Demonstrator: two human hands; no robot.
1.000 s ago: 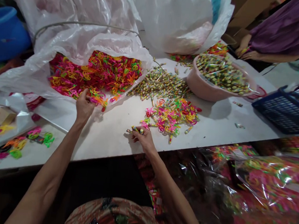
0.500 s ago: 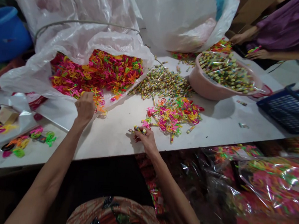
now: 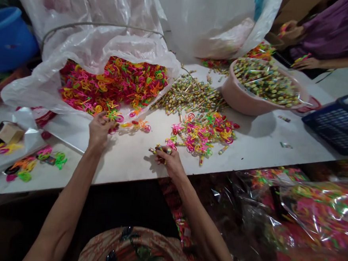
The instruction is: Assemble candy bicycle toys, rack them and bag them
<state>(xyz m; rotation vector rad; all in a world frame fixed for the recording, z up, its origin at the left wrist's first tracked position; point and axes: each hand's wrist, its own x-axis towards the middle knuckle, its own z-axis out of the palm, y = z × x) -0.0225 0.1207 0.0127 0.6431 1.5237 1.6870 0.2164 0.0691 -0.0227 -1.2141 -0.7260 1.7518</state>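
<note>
At the mouth of the white plastic bag (image 3: 28, 84), my left hand (image 3: 100, 131) has its fingers curled at a few small coloured plastic pieces; whether it grips them is hard to tell. Several more loose pieces (image 3: 135, 125) lie on the table to its right. The bag holds a heap of bright plastic pieces (image 3: 114, 82). My right hand (image 3: 169, 157) is closed on several small printed tubes (image 3: 160, 148) above the white table (image 3: 130, 163). Just right of it lies a mixed pile (image 3: 203, 134) of coloured pieces and tubes.
Behind the mixed pile is a heap of tubes (image 3: 191, 94). A pink basin (image 3: 242, 97) full of tubes and a blue basket (image 3: 335, 126) stand to the right. A person in purple (image 3: 338, 30) holds coloured pieces. Filled clear bags (image 3: 313, 220) lie below the table edge.
My left hand has drawn back slightly from the bag, and loose coloured pieces now lie farther out on the table. The other person's far hand has lifted. My right hand keeps its tubes.
</note>
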